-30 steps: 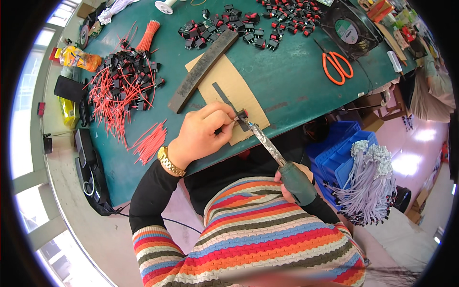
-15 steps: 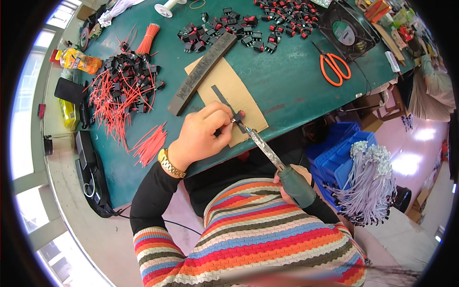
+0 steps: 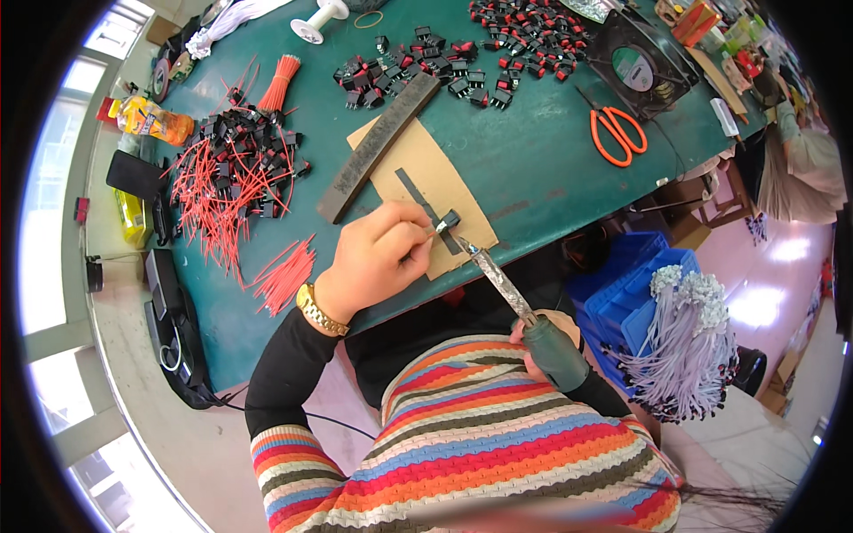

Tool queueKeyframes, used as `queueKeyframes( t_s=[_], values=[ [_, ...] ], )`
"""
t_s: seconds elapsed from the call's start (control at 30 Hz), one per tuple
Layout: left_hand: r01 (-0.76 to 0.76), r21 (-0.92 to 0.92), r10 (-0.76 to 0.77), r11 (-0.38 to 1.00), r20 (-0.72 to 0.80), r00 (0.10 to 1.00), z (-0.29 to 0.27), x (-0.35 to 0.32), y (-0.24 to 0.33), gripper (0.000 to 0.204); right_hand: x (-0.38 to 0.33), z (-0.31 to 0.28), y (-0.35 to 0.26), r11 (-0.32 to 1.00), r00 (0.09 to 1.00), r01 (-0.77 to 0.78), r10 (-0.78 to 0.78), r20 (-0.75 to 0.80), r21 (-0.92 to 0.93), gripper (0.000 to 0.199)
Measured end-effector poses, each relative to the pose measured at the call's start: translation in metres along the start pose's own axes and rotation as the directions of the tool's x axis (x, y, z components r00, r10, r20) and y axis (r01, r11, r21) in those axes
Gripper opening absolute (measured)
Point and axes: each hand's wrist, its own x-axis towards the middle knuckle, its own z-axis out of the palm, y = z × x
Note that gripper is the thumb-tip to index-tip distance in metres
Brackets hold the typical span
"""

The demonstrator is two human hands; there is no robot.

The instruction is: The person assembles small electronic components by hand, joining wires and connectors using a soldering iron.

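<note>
My left hand (image 3: pixel 380 253), wearing a gold watch, is closed with its fingertips pinching the edge of a small black rocker switch (image 3: pixel 449 219). The switch sits over a thin dark strip (image 3: pixel 411 186) on a cardboard sheet (image 3: pixel 435 169). My right hand (image 3: pixel 533 345), partly hidden, grips a soldering iron (image 3: pixel 553 351) by its green handle. The iron's shiny metal barrel slants up toward the switch, its tip just short of it. A long dark bar (image 3: pixel 378 147) lies across the cardboard's left side.
At left lie heaped switches with red wires (image 3: pixel 235 169) and loose red wires (image 3: pixel 283 277). More switches (image 3: pixel 533 35) are piled at the back. Orange-handled scissors (image 3: pixel 617 138) and a black fan (image 3: pixel 635 67) lie at right. Blue bins (image 3: pixel 626 284) stand beyond the table's edge.
The switch at my left fingertips has turned, so its red face no longer shows. The soldering iron has barely shifted. The view has moved slightly.
</note>
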Motion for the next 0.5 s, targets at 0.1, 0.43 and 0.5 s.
queueKeyframes(
  t_s=[0.1,0.43,0.5],
  values=[
    [-0.257,0.124,0.259,0.958,-0.006,0.966,0.001,0.008,-0.006,0.018,0.001,-0.002,-0.010,0.961,0.971,-0.238,0.236,0.028,0.141,0.021],
    [-0.363,0.241,0.332,0.900,0.160,0.930,0.001,0.001,-0.009,0.021,0.004,-0.007,-0.011,0.999,0.996,-0.035,0.035,-0.081,-0.003,0.019],
    [-0.350,0.226,0.323,0.909,0.150,0.934,-0.001,0.001,-0.008,0.021,-0.007,-0.011,-0.003,1.000,0.998,0.018,-0.017,0.057,-0.011,0.029]
  ],
)
